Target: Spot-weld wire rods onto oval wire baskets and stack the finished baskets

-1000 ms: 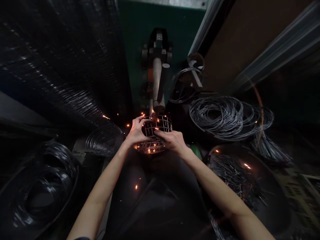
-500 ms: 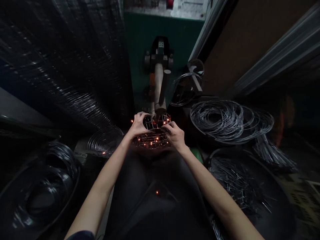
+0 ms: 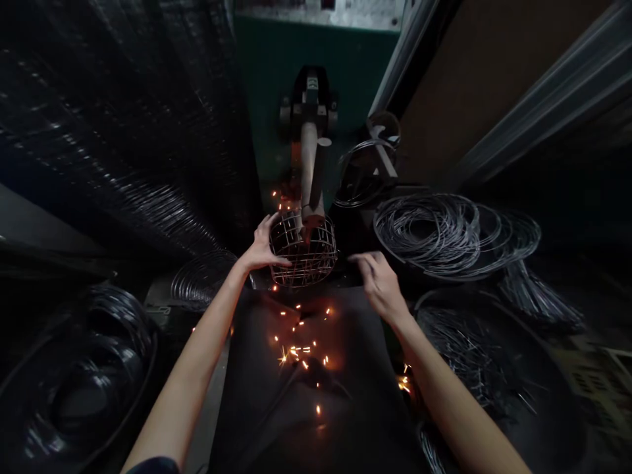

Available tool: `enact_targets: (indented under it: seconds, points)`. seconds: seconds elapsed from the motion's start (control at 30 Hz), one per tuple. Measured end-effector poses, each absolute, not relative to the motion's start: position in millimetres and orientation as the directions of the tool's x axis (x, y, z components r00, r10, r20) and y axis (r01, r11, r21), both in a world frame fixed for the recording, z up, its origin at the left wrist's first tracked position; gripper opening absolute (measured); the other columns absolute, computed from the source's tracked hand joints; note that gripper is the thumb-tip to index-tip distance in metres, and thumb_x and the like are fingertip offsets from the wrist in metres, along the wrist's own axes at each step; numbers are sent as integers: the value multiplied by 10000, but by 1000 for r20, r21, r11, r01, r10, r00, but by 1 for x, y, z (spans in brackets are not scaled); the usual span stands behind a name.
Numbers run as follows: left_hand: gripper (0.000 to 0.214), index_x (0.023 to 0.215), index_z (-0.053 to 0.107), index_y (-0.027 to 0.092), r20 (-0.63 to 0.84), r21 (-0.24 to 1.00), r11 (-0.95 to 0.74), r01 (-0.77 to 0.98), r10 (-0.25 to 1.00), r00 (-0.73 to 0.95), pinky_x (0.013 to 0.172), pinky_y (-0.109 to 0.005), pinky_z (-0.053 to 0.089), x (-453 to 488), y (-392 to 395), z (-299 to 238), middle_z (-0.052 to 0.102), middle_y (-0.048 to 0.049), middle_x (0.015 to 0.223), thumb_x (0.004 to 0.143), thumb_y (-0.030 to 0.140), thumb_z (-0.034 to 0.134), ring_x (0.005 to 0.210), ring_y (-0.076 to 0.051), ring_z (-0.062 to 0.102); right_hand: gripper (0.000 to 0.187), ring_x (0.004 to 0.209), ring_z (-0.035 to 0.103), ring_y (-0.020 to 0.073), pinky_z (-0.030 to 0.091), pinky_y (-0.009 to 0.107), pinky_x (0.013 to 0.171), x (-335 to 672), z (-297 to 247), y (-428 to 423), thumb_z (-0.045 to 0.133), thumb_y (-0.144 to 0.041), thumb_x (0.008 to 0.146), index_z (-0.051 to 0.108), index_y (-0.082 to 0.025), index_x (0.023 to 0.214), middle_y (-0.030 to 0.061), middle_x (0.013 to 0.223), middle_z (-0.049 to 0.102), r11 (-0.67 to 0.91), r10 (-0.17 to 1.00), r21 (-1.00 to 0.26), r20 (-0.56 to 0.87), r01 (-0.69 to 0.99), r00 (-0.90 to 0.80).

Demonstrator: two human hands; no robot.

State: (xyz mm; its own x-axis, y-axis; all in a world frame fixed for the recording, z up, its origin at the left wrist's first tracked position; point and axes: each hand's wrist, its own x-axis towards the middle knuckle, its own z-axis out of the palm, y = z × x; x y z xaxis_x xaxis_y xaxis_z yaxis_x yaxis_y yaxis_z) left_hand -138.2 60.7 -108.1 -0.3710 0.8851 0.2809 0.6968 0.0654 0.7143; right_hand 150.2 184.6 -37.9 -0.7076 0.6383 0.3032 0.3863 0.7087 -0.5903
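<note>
A round wire basket (image 3: 313, 270), an open grid of metal wires, sits around the lower tip of a spot welder's arm (image 3: 309, 161). My left hand (image 3: 259, 249) grips its left side, the thumb along the near part and the fingers farther back. Off to the right, apart from the basket, is my right hand (image 3: 379, 282). Its fingers are curled together and slightly blurred, and anything between them is too small to make out. Bright sparks fall over the dark apron (image 3: 296, 408) below the basket.
Coiled wire rings (image 3: 434, 230) lie in a round container on the right, above a tub of short cut wires (image 3: 469, 355). More dark coils (image 3: 89, 375) are at the lower left. A stack of wire rings (image 3: 158, 204) leans along the left, and a green machine panel (image 3: 360, 72) stands ahead.
My right hand has left the basket and moved right and toward me. My left hand has shifted slightly left, still on the basket. Sparks have spread down over the apron.
</note>
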Motion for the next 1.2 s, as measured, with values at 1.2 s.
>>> enact_targets:
  seconds: [1.2]
  points:
    - [901, 1307, 483, 228, 343, 520, 48, 853, 903, -260, 1056, -539, 365, -64, 24, -86, 299, -150, 1356, 522, 419, 883, 1256, -366, 324, 337, 903, 703, 164, 521, 216, 625, 118, -60, 156, 461, -255, 948, 601, -216, 1251, 34, 1217, 651, 989, 120, -103, 163, 104, -979]
